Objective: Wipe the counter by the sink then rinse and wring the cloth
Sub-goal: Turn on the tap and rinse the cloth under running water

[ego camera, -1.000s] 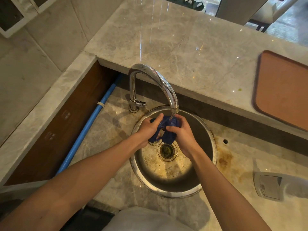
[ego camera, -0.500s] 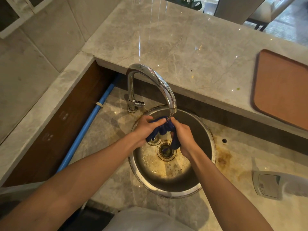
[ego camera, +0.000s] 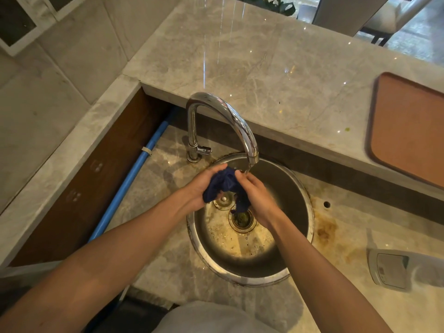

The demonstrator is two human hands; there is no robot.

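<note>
Both hands hold the dark blue cloth over the round metal sink, right under the tip of the tap. The left hand is closed around the left part of the cloth, and the right hand is closed around the right part. A moment ago the cloth was bunched up between the two hands. Now it is pulled out longer, and one end hangs down toward the drain. The hands have also come up a little, closer to the tap. A thin stream of water seems to run down by the right fingers, but it is hard to be sure. This looks like the rinse step, with the hands rubbing the cloth. The counter by the sink has brown stains. The wringing most likely comes next, because the cloth is not twisted tight yet.
</note>
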